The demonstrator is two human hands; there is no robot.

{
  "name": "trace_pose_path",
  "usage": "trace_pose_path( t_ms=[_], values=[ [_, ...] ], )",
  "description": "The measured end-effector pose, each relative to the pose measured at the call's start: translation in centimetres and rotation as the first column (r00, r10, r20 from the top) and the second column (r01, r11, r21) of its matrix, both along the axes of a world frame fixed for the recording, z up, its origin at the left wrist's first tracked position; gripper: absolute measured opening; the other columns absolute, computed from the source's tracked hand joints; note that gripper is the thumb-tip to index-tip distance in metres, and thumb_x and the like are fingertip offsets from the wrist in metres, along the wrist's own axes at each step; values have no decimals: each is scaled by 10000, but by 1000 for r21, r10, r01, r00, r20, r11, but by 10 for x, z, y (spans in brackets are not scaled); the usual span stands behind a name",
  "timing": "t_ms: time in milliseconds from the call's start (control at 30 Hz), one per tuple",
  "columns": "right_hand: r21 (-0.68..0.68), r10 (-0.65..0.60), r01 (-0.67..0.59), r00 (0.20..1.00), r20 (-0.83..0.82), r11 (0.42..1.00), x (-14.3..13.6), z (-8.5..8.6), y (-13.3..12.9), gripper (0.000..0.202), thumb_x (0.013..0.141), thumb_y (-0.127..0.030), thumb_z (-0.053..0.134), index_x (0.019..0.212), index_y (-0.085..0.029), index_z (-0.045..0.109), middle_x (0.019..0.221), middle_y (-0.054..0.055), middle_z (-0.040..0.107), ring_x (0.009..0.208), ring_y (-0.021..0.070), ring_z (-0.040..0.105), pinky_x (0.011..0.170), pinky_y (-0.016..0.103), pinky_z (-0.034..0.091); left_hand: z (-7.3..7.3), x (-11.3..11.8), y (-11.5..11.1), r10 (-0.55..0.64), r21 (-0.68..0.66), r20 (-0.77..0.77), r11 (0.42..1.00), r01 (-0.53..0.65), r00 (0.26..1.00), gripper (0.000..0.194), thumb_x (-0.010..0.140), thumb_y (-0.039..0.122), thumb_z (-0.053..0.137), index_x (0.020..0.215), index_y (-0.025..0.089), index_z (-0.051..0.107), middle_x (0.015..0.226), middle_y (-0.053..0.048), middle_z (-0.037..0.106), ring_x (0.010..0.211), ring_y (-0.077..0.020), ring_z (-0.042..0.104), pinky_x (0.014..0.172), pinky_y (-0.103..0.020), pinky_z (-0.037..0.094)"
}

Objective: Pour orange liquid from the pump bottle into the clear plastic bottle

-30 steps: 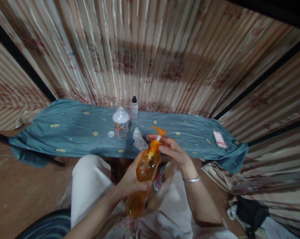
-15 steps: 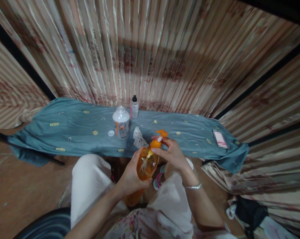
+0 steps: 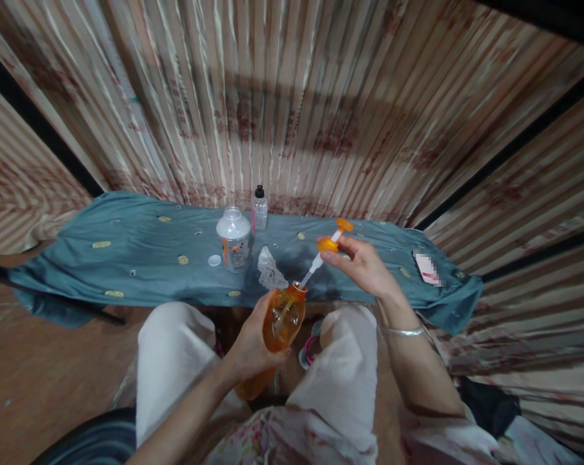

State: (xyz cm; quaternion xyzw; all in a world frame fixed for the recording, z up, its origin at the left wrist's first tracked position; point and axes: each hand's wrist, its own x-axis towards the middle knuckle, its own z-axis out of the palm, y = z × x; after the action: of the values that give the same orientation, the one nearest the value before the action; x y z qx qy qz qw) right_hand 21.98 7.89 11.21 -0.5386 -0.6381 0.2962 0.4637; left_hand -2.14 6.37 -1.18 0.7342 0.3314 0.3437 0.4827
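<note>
My left hand [image 3: 257,342] is wrapped around a clear orange bottle [image 3: 286,318], which leans to the right above my lap with its neck uncovered. Between the thumb and fingers of my right hand [image 3: 362,263] is an orange and white pump top [image 3: 328,245]. Its thin tube slants down into the bottle's mouth, the lower part still inside. Just beyond the bottle, a crumpled clear plastic piece [image 3: 271,268] lies on the cloth. A clear jar with a white upper part [image 3: 233,240] stands uncapped behind it, with a white round lid [image 3: 215,260] lying beside it.
A small clear bottle with a black cap [image 3: 259,208] stands at the back. The narrow table wears a blue-green cloth [image 3: 146,258]. Toward its right end lies a phone-like flat object [image 3: 427,268], partly blurred. Striped curtains [image 3: 282,97] and dark poles [image 3: 504,155] surround the table.
The pump top has come off the bottle's neck. My right hand has drawn it up and to the right, pulling part of the tube out. My left hand keeps its hold.
</note>
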Motion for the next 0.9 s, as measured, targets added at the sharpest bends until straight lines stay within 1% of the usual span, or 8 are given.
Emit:
trace_pose_path(
  t_ms=[200, 300, 367, 433, 533, 733, 833, 900],
  values=[
    [43, -55, 57, 998, -33, 997, 11, 6, -2, 360, 693, -474, 779, 900, -184, 729, 927, 44, 740, 864, 191, 662, 826, 322, 507, -3, -2, 3, 19, 46, -40, 999, -17, 999, 930, 597, 168, 706, 1424, 164, 279, 1428, -141, 426, 1336, -307, 435, 1159, -478, 324],
    [114, -77, 88, 993, -92, 990, 16, 7, -3, 365, 726, -466, 756, 973, -199, 723, 1036, 45, 733, 894, 186, 663, 807, 315, 514, -4, -3, 3, 13, 41, -42, 999, -11, 999, 931, 605, 172, 706, 1429, 161, 273, 1423, -140, 435, 1327, -302, 449, 1159, -475, 328],
    [69, -88, 90, 996, -31, 994, 20, 8, -4, 338, 688, -456, 789, 888, -187, 740, 892, 33, 747, 801, 171, 665, 755, 296, 518, -5, -2, 4, 17, 34, -40, 999, -15, 999, 932, 604, 180, 711, 1429, 154, 276, 1426, -141, 434, 1332, -302, 448, 1160, -469, 327],
    [83, -146, 152, 986, -78, 985, 27, 10, -5, 325, 685, -439, 796, 893, -193, 748, 883, 30, 751, 798, 164, 663, 750, 288, 520, -6, -3, 6, 33, 28, -52, 999, -31, 998, 930, 606, 182, 711, 1428, 151, 278, 1441, -144, 421, 1352, -305, 425, 1168, -468, 315],
    [194, -266, 315, 933, -241, 929, 40, 12, -9, 288, 677, -409, 807, 878, -210, 753, 883, 18, 751, 780, 130, 646, 720, 243, 513, -9, -3, 11, 59, 5, -58, 998, -59, 997, 932, 608, 182, 703, 1432, 149, 268, 1466, -151, 398, 1378, -310, 392, 1181, -481, 283],
    [177, -326, 510, 741, -587, 842, 66, 2, -3, 283, 642, -386, 818, 816, -181, 734, 739, 7, 703, 559, 52, 530, 491, 158, 413, -19, 0, 23, 94, -118, 46, 989, -88, 994, 930, 605, 199, 710, 1433, 155, 288, 1453, -154, 421, 1351, -323, 428, 1165, -490, 301],
    [174, -358, 570, 695, -624, 803, 74, -15, 20, 308, 629, -390, 811, 829, -184, 698, 777, -1, 692, 568, 52, 528, 507, 170, 423, -24, 2, 27, 120, -143, 72, 984, -109, 990, 949, 592, 201, 734, 1438, 173, 306, 1471, -146, 408, 1383, -338, 380, 1182, -503, 254],
    [237, -450, 638, 716, -534, 733, 78, -31, 45, 346, 660, -453, 759, 868, -194, 664, 782, -10, 674, 602, 71, 559, 552, 202, 456, -28, 3, 28, 117, -151, 76, 983, -105, 990, 949, 597, 205, 732, 1443, 172, 304, 1485, -146, 393, 1402, -344, 348, 1189, -511, 232]
  ],
)
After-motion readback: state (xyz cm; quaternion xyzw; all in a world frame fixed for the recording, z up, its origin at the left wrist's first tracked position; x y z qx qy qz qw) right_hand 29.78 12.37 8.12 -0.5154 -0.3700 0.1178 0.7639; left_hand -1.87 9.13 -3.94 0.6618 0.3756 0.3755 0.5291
